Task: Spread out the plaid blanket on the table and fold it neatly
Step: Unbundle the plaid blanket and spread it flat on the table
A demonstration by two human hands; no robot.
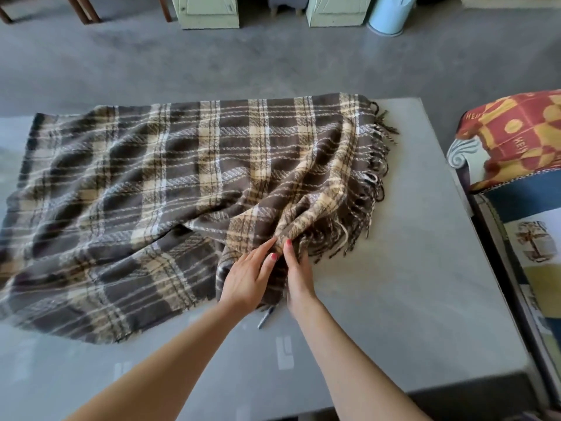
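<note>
On the red and yellow cushion [516, 138] at the right, small lettering reads "HEY", though blurred. A pale blue bin [389, 13] stands on the floor beyond; its inside is out of sight. The blanket [170, 189], brown plaid with cream and white stripes, lies mostly spread across the grey worktop [409, 268], rumpled at its near right corner, where a fringe trails. The left hand [250, 278] lies flat with fingers together on that bunched corner; the right hand [299, 275] pinches a fold beside it. A pen [265, 317] peeks from under the blanket's edge.
</note>
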